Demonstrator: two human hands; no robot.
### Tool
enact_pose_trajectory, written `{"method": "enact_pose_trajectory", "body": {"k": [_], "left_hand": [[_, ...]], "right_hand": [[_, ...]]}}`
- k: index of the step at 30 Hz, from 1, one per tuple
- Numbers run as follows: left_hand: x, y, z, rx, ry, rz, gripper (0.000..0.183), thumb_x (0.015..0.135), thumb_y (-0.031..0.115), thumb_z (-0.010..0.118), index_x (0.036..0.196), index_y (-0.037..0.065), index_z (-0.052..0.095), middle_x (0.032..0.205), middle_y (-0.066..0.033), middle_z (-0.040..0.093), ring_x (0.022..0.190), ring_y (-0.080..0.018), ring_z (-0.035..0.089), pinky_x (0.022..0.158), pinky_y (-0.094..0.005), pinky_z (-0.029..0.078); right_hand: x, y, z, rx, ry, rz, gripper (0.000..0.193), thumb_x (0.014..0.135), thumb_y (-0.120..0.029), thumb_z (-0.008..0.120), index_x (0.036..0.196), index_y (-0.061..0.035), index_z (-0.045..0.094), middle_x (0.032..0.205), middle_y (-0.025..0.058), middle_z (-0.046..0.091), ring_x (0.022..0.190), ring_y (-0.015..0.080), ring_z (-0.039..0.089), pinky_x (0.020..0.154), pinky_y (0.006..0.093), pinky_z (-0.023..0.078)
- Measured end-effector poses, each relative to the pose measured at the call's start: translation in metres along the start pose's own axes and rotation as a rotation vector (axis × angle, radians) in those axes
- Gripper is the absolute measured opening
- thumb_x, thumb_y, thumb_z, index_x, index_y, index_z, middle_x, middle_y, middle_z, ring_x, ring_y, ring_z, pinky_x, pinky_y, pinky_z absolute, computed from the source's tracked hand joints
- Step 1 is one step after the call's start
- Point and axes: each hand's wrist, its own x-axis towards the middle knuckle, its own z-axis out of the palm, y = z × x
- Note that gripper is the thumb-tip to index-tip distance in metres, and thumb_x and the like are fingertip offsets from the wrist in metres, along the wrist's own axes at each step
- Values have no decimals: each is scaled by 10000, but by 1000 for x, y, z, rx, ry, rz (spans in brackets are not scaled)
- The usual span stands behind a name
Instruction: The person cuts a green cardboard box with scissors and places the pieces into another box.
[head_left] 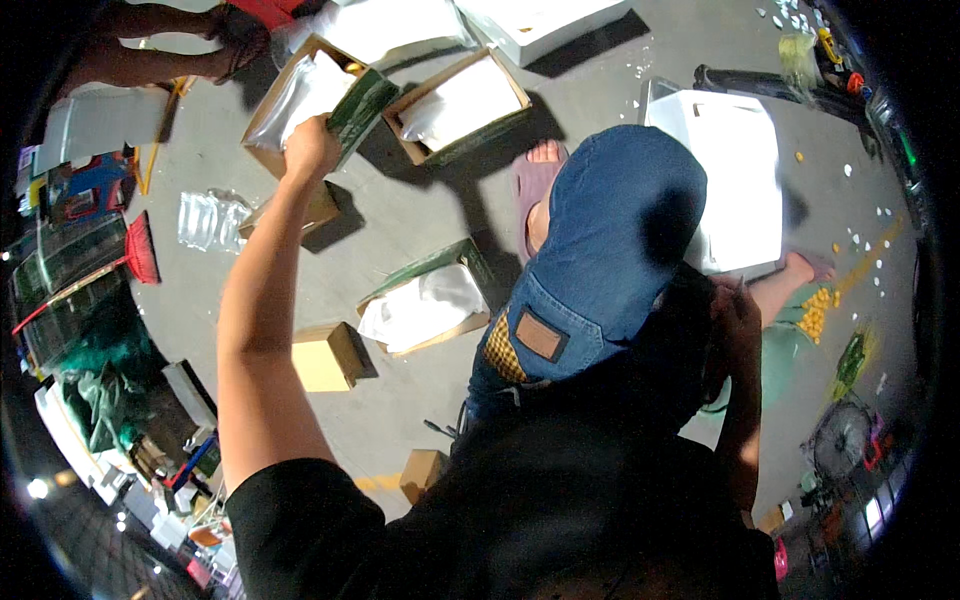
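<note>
My left hand [311, 149] reaches far forward, its fingers closed on the edge of an upright cardboard box [262, 150] beside the dark green flap [362, 112]. Clear plastic film and a white sheet line this box. My right hand [737, 308] is in shadow at my right side, near the lower edge of a brightly lit white foam box [735, 180]; its fingers are too dark to make out. Next to the left hand's box stands another open carton [460, 108] with a white lining. A third lined carton [425, 308] lies nearer to me.
My denim-covered leg [610, 220] takes up the middle. Small brown boxes [325, 358] and clear plastic packaging [212, 220] lie on the floor. Yellow pieces [818, 315] are heaped by a green bag [785, 360]. A person's legs [150, 60] show at the far left, near a red broom [142, 250].
</note>
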Motion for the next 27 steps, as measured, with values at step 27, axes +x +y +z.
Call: {"method": "enact_pose_trajectory", "body": {"k": [27], "left_hand": [[-453, 51, 201, -574, -297, -260, 123, 816, 152, 569, 889, 59, 601, 889, -147, 618, 814, -339, 578, 730, -415, 464]], "right_hand": [[11, 10, -8, 3, -157, 368, 235, 928, -200, 521, 1099, -46, 570, 682, -66, 514, 487, 12, 385, 424, 178, 290]]}}
